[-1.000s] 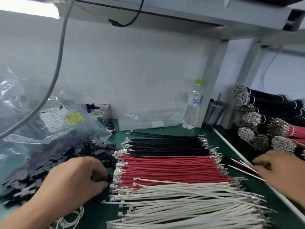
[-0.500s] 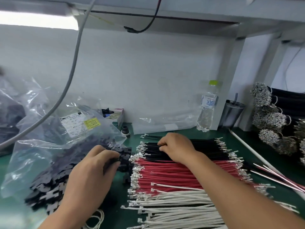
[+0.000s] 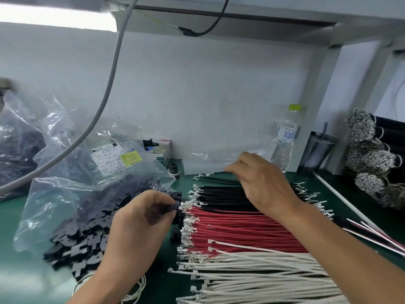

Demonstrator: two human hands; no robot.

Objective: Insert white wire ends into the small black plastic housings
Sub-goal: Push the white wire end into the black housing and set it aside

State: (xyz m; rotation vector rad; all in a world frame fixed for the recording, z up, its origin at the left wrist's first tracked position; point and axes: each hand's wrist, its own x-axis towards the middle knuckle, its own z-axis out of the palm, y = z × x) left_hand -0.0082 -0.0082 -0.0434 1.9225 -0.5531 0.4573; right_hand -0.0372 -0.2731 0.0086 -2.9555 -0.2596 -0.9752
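White wires (image 3: 263,279) with metal terminals lie in a row at the front of the green mat, below red wires (image 3: 236,229) and black wires (image 3: 219,194). A pile of small black housings (image 3: 81,235) spills from a clear bag on the left. My left hand (image 3: 140,224) pinches one black housing (image 3: 167,210) just left of the red wires' terminals. My right hand (image 3: 260,183) reaches over the black wires and pinches a black wire (image 3: 215,173) at the far edge of the row, lifting it a little.
A clear plastic bag (image 3: 72,172) with a label covers the housings. A water bottle (image 3: 285,139) and a grey cup (image 3: 317,150) stand at the back right. Bundled black wires (image 3: 377,154) are stacked at the far right. Loose red and white wires (image 3: 377,235) lie right.
My right hand swung from the far right over to the black wires, then farther back, and took hold of one. My left hand lifted a housing off the pile.
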